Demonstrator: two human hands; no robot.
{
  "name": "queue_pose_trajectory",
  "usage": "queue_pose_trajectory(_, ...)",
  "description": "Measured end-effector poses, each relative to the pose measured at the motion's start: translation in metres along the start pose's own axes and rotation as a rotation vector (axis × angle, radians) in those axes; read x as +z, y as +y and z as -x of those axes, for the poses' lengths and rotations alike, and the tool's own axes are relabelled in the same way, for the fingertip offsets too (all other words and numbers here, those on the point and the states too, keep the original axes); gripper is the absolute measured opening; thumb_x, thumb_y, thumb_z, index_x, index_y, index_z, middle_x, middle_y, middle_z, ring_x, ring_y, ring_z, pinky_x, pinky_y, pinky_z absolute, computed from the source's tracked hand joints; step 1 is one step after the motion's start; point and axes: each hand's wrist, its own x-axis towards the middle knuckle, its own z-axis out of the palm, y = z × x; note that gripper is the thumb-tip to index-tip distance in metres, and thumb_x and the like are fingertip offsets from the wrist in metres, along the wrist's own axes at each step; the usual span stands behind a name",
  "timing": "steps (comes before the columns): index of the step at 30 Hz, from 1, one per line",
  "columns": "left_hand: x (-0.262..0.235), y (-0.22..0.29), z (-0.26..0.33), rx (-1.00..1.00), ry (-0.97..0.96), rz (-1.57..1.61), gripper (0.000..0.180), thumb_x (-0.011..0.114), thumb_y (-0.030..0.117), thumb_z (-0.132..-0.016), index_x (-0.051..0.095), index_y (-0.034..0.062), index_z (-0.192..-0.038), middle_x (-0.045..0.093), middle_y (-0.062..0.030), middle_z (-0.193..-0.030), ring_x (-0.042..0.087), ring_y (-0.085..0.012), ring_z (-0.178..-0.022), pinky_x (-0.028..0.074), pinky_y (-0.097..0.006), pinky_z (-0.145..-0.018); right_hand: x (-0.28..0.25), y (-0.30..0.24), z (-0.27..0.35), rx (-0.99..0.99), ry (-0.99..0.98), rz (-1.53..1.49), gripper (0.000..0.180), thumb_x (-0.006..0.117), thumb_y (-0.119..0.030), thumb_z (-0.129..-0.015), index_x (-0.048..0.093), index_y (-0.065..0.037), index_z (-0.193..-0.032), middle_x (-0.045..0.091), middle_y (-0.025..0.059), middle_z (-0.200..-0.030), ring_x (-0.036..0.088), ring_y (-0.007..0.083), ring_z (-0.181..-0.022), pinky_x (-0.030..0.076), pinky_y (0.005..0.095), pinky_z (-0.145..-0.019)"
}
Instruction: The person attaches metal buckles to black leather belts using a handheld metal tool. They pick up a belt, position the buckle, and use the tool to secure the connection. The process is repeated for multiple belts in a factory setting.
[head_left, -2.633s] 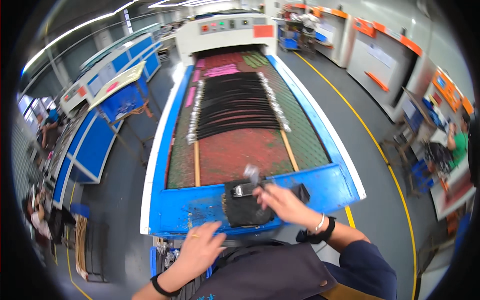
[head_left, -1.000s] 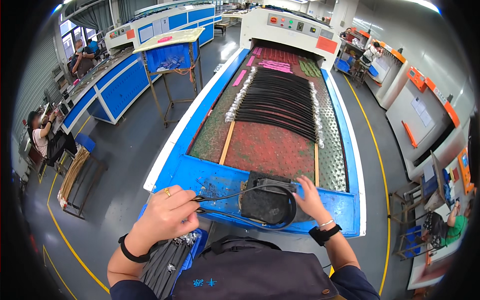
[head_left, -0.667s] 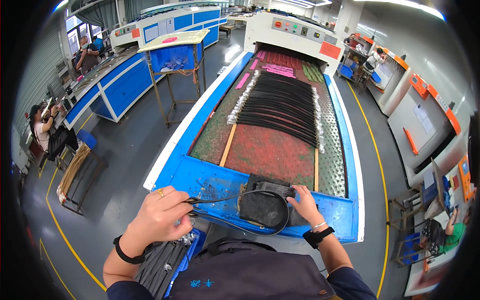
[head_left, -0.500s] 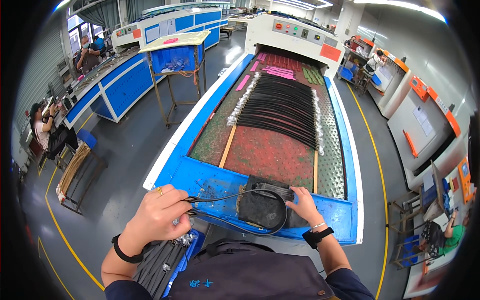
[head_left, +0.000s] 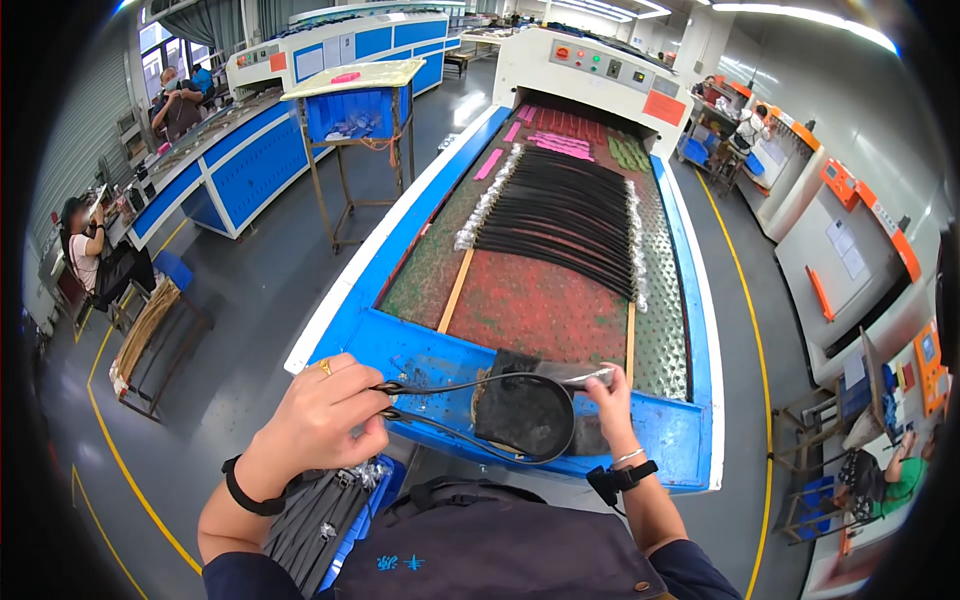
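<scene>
My left hand (head_left: 338,415) is closed on the two ends of a thin black strap (head_left: 440,387), which bends round in a loop toward the right. This loop hangs over a dark block-like pad (head_left: 512,415) on the machine's blue front ledge (head_left: 420,350). Between the fingers and thumb of my right hand (head_left: 612,398) is a small clear plastic sleeve (head_left: 575,374), at the pad's far right corner. Beyond the ledge, a row of black straps (head_left: 555,205) with clear plastic at their ends lies across the red and green conveyor belt (head_left: 540,310).
Two wooden strips (head_left: 456,285) run along the belt under the strap ends. Below my left forearm, a blue bin (head_left: 385,490) holds more black straps. A rack with a blue crate (head_left: 350,115) stands beyond the machine's left side. Other people sit at benches on both sides.
My right hand has lifted the clear plastic sleeve off the pad and moved slightly away from me. My left hand still grips the strap, almost in the same place.
</scene>
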Motion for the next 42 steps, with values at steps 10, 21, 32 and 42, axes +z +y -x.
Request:
queue_pose_trajectory(10,0.008,0.006,-0.025,0.166,-0.059,0.031,0.017,0.058,0.002,-0.047,0.054,0.0047,-0.063,0.049,-0.0057,-0.069,0.050,-0.0188,-0.054,0.036,-0.029,-0.043,0.010,-0.143,0.028,-0.285,-0.165,-0.613,0.049,0.051,-0.034,-0.091,0.040,-0.001,-0.126,0.050,0.0135,-0.123,0.051,0.0242,-0.114,0.046,0.0391,-0.094)
queue_pose_trajectory(21,0.010,0.024,-0.035,0.302,-0.177,0.057,0.021,0.057,0.005,-0.045,0.056,0.0040,-0.066,0.053,-0.0054,-0.073,0.048,-0.0165,-0.050,0.033,-0.026,-0.040,0.063,-0.181,0.083,-0.479,-0.094,-0.050,0.078,0.061,-0.053,-0.077,0.031,-0.005,-0.131,0.045,0.0146,-0.115,0.046,0.0207,-0.107,0.040,0.0336,-0.092)
queue_pose_trajectory(32,0.015,0.031,-0.034,0.316,-0.213,0.088,0.018,0.059,0.008,-0.048,0.055,0.0029,-0.066,0.052,-0.0052,-0.072,0.048,-0.0150,-0.051,0.034,-0.026,-0.039,0.076,-0.174,0.091,-0.450,-0.082,-0.011,0.082,0.063,-0.057,-0.074,0.032,-0.005,-0.129,0.045,0.0140,-0.112,0.046,0.0195,-0.105,0.042,0.0330,-0.090)
queue_pose_trajectory(42,0.015,0.030,-0.036,0.308,-0.236,0.089,0.018,0.060,0.009,-0.049,0.055,0.0027,-0.065,0.052,-0.0051,-0.072,0.049,-0.0147,-0.051,0.034,-0.026,-0.040,0.077,-0.172,0.091,-0.458,-0.039,0.051,0.084,0.062,-0.060,-0.072,0.032,-0.005,-0.128,0.046,0.0143,-0.110,0.046,0.0190,-0.103,0.042,0.0316,-0.088)
